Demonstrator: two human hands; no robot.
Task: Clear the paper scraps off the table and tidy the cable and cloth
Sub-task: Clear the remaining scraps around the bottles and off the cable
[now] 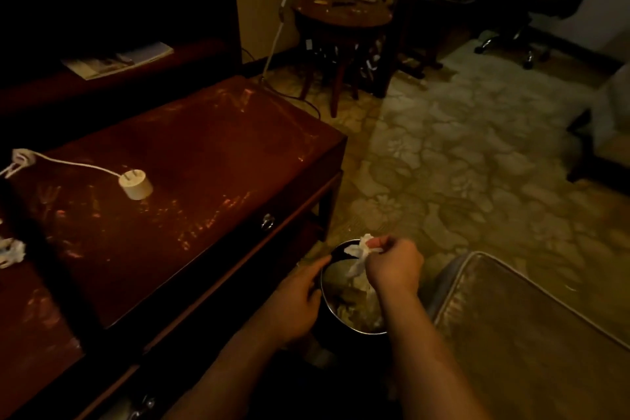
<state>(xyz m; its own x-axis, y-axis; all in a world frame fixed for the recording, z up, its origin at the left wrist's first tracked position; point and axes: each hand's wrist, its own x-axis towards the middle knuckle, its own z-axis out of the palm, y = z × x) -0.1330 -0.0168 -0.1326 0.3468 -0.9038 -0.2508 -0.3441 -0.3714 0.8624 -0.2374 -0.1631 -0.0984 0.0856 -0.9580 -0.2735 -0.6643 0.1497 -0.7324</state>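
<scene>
Now our right hand (pixel 392 266) pinches a paper scrap (pixel 358 254) above the bin (pixel 341 314), our left hand (pixel 293 300) gripping its rim; let go off-centre, it could land on the carpet (pixel 443 164). The cable (pixel 68 164) lies left on the tabletop (pixel 204 164).

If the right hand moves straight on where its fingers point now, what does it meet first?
Probably the far rim of the bin, because the right hand holds a paper scrap just above it. Depth is unclear.
</scene>
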